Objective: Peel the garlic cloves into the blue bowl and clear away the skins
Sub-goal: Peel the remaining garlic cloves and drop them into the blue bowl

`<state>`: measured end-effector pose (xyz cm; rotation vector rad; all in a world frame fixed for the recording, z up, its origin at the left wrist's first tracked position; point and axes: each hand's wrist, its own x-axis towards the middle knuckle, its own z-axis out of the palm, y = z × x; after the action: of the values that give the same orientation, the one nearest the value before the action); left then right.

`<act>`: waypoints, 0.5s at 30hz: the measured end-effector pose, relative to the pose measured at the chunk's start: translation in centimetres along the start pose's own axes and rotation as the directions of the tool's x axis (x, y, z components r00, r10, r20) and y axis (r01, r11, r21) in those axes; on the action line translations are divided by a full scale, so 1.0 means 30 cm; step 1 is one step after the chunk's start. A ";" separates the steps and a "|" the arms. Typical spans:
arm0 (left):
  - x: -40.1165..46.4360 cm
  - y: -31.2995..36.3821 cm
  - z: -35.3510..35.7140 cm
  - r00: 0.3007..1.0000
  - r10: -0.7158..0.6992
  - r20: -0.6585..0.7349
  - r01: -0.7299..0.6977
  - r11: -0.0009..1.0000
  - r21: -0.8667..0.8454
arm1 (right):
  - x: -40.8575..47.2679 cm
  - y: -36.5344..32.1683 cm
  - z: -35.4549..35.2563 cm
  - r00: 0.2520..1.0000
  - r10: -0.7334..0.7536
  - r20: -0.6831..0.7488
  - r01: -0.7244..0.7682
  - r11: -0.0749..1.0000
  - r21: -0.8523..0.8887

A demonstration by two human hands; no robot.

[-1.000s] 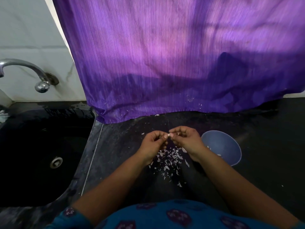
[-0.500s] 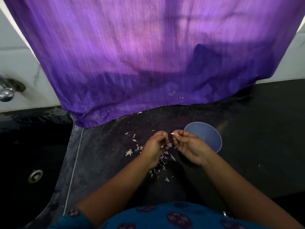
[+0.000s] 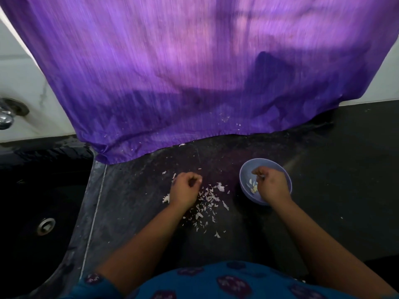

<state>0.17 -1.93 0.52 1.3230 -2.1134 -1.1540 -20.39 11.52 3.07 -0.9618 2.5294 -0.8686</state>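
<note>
A few pale peeled garlic cloves lie in the blue bowl on the dark table, with the right hand over the bowl, fingers curled; whether it holds a clove I cannot tell. Just left, white skins lie scattered beside the left hand, loosely fisted on the table. A purple cloth hangs close behind, the black sink lies well apart at the left, and bare table stretches right of the bowl.

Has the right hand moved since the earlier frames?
Yes. The right hand left the left hand above the skins and went right, over the blue bowl.
</note>
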 end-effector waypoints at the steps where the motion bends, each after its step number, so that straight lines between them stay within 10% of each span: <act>1: 0.001 -0.013 -0.017 1.000 0.005 -0.030 -0.004 1.000 0.030 | -0.004 -0.018 0.003 0.998 -0.058 -0.033 0.057 0.998 -0.015; 6: -0.014 -0.074 -0.098 0.990 -0.046 -0.130 0.049 0.998 0.026 | -0.026 -0.148 0.095 0.921 -0.386 -0.053 0.388 0.919 0.060; 15: -0.080 -0.178 -0.146 0.970 -0.112 -0.215 0.142 0.981 0.132 | -0.073 -0.251 0.392 0.653 -0.495 0.573 0.652 0.753 -0.092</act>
<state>7.25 -2.90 -0.99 1.5920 -2.0184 -0.8777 -9.58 3.45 -1.14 -1.8887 1.8968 -0.2776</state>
